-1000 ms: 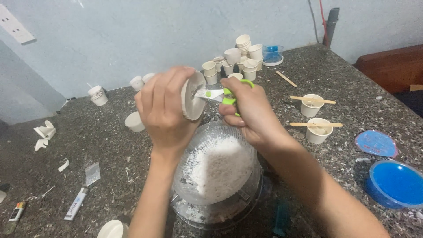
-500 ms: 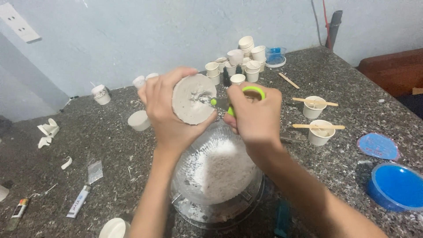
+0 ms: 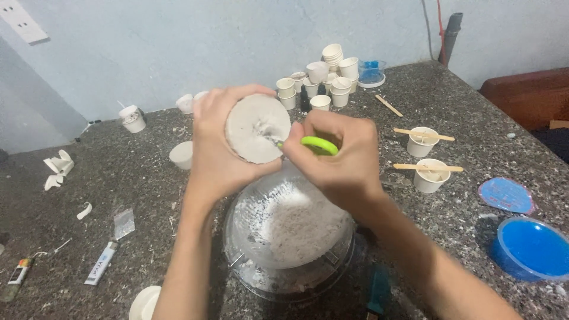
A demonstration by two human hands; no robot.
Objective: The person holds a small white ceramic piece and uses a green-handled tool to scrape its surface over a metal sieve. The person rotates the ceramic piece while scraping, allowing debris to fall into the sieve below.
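Observation:
My left hand grips a round white plaster disc, its flat face turned toward me with a gouged hollow near the middle. My right hand is closed on a green-handled tool whose tip touches the disc's hollow. Both hands hover over a clear plastic bowl that holds white powder and scrapings, standing on the dark speckled stone counter.
Several small white cups cluster at the back. Two cups with wooden sticks stand at the right, beside a blue lid and a blue tub. A tube, a lighter and paper scraps lie at the left.
The disc has been turned so its flat face points at me. My right hand has moved in closer, bringing the green tool's tip onto the disc's middle.

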